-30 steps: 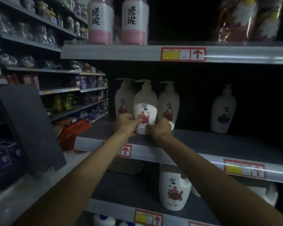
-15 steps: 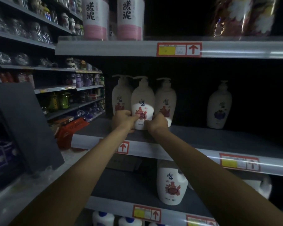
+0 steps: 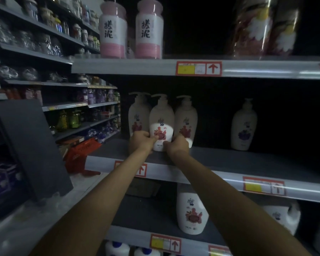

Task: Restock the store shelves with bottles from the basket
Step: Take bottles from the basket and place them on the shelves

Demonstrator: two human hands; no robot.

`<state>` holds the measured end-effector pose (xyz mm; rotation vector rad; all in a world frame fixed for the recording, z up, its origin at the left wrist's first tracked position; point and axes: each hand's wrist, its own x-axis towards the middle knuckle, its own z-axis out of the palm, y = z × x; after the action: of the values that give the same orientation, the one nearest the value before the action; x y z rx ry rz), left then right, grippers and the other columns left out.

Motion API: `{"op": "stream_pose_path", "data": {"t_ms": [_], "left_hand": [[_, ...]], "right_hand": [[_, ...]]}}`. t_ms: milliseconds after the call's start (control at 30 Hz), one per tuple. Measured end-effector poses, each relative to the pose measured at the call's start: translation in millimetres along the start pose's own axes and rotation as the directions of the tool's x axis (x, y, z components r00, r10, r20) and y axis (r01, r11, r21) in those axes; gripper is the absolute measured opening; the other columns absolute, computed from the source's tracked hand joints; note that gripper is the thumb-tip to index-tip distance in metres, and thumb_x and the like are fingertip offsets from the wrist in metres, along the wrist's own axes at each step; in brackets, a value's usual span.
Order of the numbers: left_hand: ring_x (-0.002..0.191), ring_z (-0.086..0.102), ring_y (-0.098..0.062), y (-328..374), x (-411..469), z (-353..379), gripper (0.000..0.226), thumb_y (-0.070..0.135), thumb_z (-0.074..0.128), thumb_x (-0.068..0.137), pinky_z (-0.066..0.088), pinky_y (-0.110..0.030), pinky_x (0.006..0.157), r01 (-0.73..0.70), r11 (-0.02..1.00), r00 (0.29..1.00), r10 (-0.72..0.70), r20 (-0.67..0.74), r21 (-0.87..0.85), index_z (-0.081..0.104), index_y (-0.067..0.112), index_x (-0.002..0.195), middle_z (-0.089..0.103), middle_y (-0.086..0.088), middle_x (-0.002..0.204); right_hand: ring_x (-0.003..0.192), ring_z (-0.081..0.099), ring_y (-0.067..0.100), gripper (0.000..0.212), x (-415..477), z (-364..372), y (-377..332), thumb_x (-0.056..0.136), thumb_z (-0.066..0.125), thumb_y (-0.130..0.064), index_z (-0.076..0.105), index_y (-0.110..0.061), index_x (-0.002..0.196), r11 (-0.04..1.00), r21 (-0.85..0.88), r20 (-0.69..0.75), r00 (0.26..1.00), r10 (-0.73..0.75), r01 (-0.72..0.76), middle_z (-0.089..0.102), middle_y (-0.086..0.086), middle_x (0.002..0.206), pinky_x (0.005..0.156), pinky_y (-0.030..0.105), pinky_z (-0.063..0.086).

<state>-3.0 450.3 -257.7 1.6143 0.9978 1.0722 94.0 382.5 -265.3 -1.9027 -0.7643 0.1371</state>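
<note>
A white pump bottle (image 3: 161, 124) with a red flower label stands upright on the middle shelf (image 3: 229, 164), in front of two matching bottles (image 3: 138, 115) (image 3: 186, 117). My left hand (image 3: 141, 142) grips its lower left side and my right hand (image 3: 176, 145) grips its lower right side. A red basket (image 3: 81, 151) sits on the floor at the left, past the shelf end.
A white bottle with a purple label (image 3: 243, 126) stands alone further right on the same shelf. Two pink-capped jars (image 3: 131, 34) are on the upper shelf. A large white jug (image 3: 192, 213) stands on the lower shelf. A dark panel (image 3: 31, 145) leans at left.
Both hands stay on the front bottle's base. The bottle has shifted slightly deeper onto the shelf, toward the two behind it.
</note>
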Motion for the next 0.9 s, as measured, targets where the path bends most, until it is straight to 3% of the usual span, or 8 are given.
{"op": "stream_pose_path", "data": {"t_ms": [133,267,400,500,567,667,800,900], "left_hand": [[0.096,0.072,-0.031,5.8,-5.1,-5.1,0.014,0.012,0.078,0.088,0.063,-0.048,0.082,0.041,0.999,0.996,-0.043,0.080,0.025,0.068,0.018,0.096,0.070,-0.008,0.100],[0.097,0.070,-0.028,10.7,-13.5,-15.1,0.013,0.014,0.078,0.085,0.059,-0.045,0.092,-0.070,0.961,0.985,0.024,0.171,0.267,0.072,0.019,0.096,0.074,-0.009,0.104],[0.115,0.065,-0.026,14.5,-29.8,-17.3,0.053,0.023,0.078,0.086,0.050,-0.040,0.103,-0.193,0.890,0.962,0.090,0.256,0.413,0.062,0.017,0.136,0.069,-0.008,0.127],[0.121,0.061,-0.024,25.7,-61.0,-8.5,0.061,0.037,0.077,0.086,0.050,-0.034,0.100,-0.365,0.832,0.910,0.225,0.347,0.418,0.058,0.022,0.142,0.063,-0.005,0.137],[0.120,0.061,-0.024,36.3,-86.2,1.7,0.056,0.043,0.073,0.088,0.051,-0.035,0.094,-0.532,0.706,0.837,0.354,0.418,0.467,0.058,0.026,0.138,0.063,-0.001,0.133],[0.129,0.054,-0.025,50.8,-119.8,20.4,0.063,0.054,0.065,0.088,0.046,-0.047,0.104,-0.714,0.400,0.693,0.522,0.498,0.574,0.050,0.030,0.143,0.056,0.001,0.141],[0.151,0.025,-0.027,63.3,-157.3,61.6,0.082,0.069,0.052,0.089,0.024,-0.054,0.121,-0.777,0.246,0.613,0.505,0.607,0.580,0.028,0.033,0.158,0.028,-0.003,0.164],[0.156,0.009,-0.028,73.9,-198.5,105.9,0.087,0.075,0.046,0.089,0.014,-0.058,0.123,-0.828,0.184,0.542,0.503,0.673,0.529,0.018,0.034,0.161,0.013,-0.003,0.169]], "right_hand": [[0.115,0.066,0.033,0.046,-5.6,-9.9,-3.8,0.087,0.079,-0.023,0.062,-0.008,0.126,0.999,-0.009,0.063,0.997,0.049,-0.048,0.070,0.014,0.123,0.102,0.046,0.054],[0.118,0.065,0.031,0.048,-12.4,-31.8,-10.3,0.085,0.082,-0.021,0.064,-0.006,0.127,0.987,-0.159,0.168,0.986,0.000,0.028,0.069,0.014,0.126,0.104,0.044,0.053],[0.127,0.058,0.034,0.052,-25.5,-62.9,-8.2,0.091,0.078,-0.021,0.057,-0.004,0.135,0.963,-0.252,0.223,0.974,-0.034,0.092,0.060,0.018,0.136,0.109,0.043,0.048],[0.125,0.059,0.035,0.059,-35.9,-92.6,-2.3,0.090,0.077,-0.035,0.056,-0.007,0.137,0.917,-0.340,0.250,0.960,-0.125,0.208,0.060,0.016,0.137,0.105,0.042,0.050],[0.122,0.059,0.037,0.063,-42.5,-122.0,4.4,0.089,0.075,-0.042,0.053,-0.010,0.139,0.847,-0.446,0.262,0.947,-0.185,0.289,0.059,0.018,0.137,0.100,0.041,0.051],[0.130,0.051,0.043,0.077,-58.1,-178.3,19.7,0.093,0.067,-0.051,0.037,-0.014,0.153,0.701,-0.621,0.269,0.936,-0.228,0.350,0.046,0.021,0.143,0.106,0.046,0.046],[0.155,0.016,0.038,0.099,-91.2,-256.0,57.3,0.089,0.059,-0.068,0.017,-0.018,0.163,0.537,-0.782,0.217,0.946,-0.242,0.317,0.019,0.020,0.165,0.124,0.051,0.020],[0.159,-0.004,0.036,0.109,-116.4,-310.0,94.2,0.086,0.057,-0.076,0.006,-0.022,0.166,0.511,-0.814,0.185,0.957,-0.222,0.276,0.000,0.016,0.172,0.127,0.053,0.007]]}}
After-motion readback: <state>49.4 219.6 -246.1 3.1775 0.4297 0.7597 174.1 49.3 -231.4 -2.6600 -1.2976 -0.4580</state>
